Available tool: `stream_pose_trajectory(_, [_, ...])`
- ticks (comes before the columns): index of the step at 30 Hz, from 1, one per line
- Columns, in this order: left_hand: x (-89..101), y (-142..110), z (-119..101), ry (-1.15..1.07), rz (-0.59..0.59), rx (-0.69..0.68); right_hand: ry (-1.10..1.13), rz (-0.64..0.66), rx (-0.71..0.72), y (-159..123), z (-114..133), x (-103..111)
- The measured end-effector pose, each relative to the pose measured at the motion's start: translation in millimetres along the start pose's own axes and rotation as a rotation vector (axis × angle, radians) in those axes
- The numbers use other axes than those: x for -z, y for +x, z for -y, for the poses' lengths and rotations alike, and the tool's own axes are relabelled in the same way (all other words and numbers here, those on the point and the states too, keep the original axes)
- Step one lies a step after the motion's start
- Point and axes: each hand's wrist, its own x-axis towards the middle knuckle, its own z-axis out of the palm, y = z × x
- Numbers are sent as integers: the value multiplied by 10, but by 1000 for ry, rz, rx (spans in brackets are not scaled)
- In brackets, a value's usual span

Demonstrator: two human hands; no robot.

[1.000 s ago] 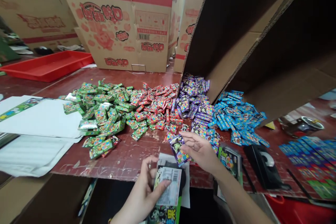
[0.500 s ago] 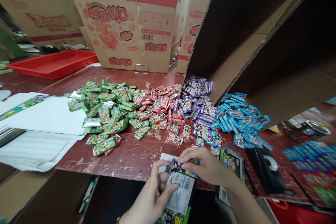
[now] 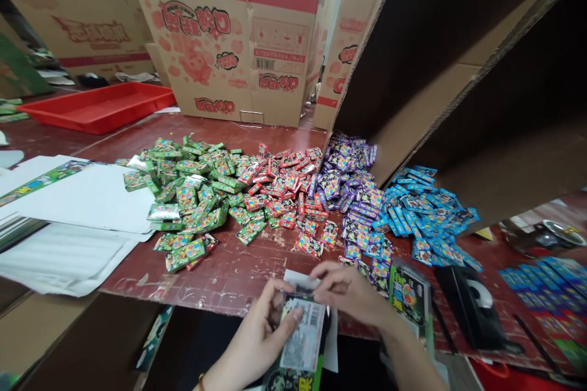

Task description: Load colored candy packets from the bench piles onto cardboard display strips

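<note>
My left hand (image 3: 263, 333) is closed around a black and green printed packaging bag (image 3: 300, 339) with a barcode panel, its thumb lying across the front. My right hand (image 3: 346, 293) is at the top end of the bag, fingers bent and pressed close to its upper edge. Whether a small packet is between those fingers is hidden. A white sheet (image 3: 331, 342) shows behind the bag. Beyond the hands lie heaps of small packets: green (image 3: 188, 195), red (image 3: 284, 180), purple (image 3: 360, 201) and blue (image 3: 422, 214).
Similar printed packaging (image 3: 410, 299) and a black tape dispenser-like object (image 3: 472, 305) lie right of my hands. White sheets (image 3: 92, 195) are at left, with a red tray (image 3: 98, 111) behind. Cardboard boxes (image 3: 220, 43) stand at the back; a leaning cardboard flap (image 3: 367, 61) rises at right.
The purple packet seen at the bag's top under my right fingers no longer shows there. My right hand has shifted slightly left, and more of the white sheet behind the bag is visible.
</note>
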Motion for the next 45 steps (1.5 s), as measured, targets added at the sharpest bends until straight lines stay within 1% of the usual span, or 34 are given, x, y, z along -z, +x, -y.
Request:
stream_pose_trajectory(1, [5, 10, 7, 24, 0, -10, 6, -16, -4, -22, -34, -31])
stream_pose_trajectory(3, [15, 33, 13, 74, 17, -29, -35, -6, 6, -73, -74, -77])
stream_pose_trajectory(5, [28, 60, 16, 107, 41, -46, -77, -13, 25, -91, -88, -90])
stream_pose_trajectory(7, [59, 79, 27, 108, 55, -59, -76, -114, 47, -29, -99, -93])
stream_pose_trajectory(9, [119, 74, 56, 67, 28, -60, -106, -235, 48, 140, -130, -132])
stream_pose_trajectory(11, [206, 31, 96, 24, -72, -49, -235, -277, 1, 411, -176, -221])
stream_pose_trajectory(14, [334, -98, 123, -44, -265, -5, -443, -255, -84, 883, -236, -344])
stream_pose_trajectory(16, [382, -197, 92, -140, -375, 19, -534, -318, -119, 1107, -270, -320])
stream_pose_trajectory(17, [394, -239, 64, -191, -426, 27, -586, -369, -150, 1164, -294, -270])
stream_pose_trajectory(19, [401, -291, 0, -264, -524, 33, -686, -470, -236, 1158, -367, -124])
stream_pose_trajectory(21, [403, -294, -46, -311, -566, 37, -751, -513, -316, 1032, -470, 19])
stream_pose_trajectory(23, [407, -259, -57, -349, -545, 37, -779, -496, -354, 860, -579, 109])
stream_pose_trajectory(26, [410, -191, -30, -372, -495, 44, -775, -469, -344, 643, -710, 134])
stream_pose_trajectory(30, [395, -172, -3, -364, -468, 50, -691, -523, -287, 536, -817, 78])
stream_pose_trajectory(33, [383, -202, -2, -359, -466, 43, -542, -566, -229, 550, -840, 62])
stream_pose_trajectory(35, [377, -222, 4, -350, -473, 42, -408, -567, -171, 554, -809, 65])
stream_pose_trajectory(39, [342, -227, 34, -334, -455, 55, -144, -519, -83, 441, -642, 50])
stream_pose_trajectory(43, [277, -190, 76, -318, -406, 44, 219, -454, -138, 210, -392, 3])
stream_pose_trajectory(45, [253, -171, 98, -312, -361, 38, 373, -449, -158, 112, -247, -11])
